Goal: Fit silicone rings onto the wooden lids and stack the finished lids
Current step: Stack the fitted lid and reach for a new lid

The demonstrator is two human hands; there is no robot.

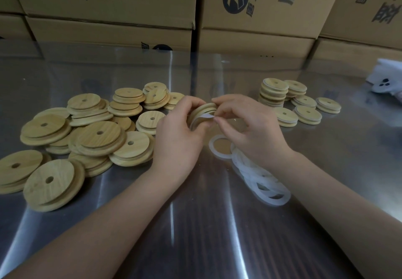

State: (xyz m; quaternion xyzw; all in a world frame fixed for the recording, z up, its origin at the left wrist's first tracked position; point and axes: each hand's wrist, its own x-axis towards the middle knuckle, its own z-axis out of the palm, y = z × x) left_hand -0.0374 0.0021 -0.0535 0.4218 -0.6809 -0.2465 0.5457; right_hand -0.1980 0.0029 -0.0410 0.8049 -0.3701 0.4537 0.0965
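1. While the left hand [178,132] and the right hand [248,124] meet above the middle of the table [217,224], they share one lid [204,107], lifted off the surface and tipped up on its edge between them
2. The left hand's fingers are curled round the lid's left rim and clasp it. The right hand pinches a white ring [201,119] between thumb and fingertips at the lid's near, lower edge
3. The ring looks only partly seated: its visible band hangs on the near side of the lid, just left of the right thumb, while the far rim shows bare wood. Judging from that, the slack has to be drawn away from the person, over the far rim, and the right hand is the nearer one to do it
4. Bare lids [87,135] lie heaped to the left and loose rings [258,176] lie near, under the right wrist. The finished lids [275,92] stand in short stacks at the far right, closer to the right hand, in front of cardboard boxes [108,6]
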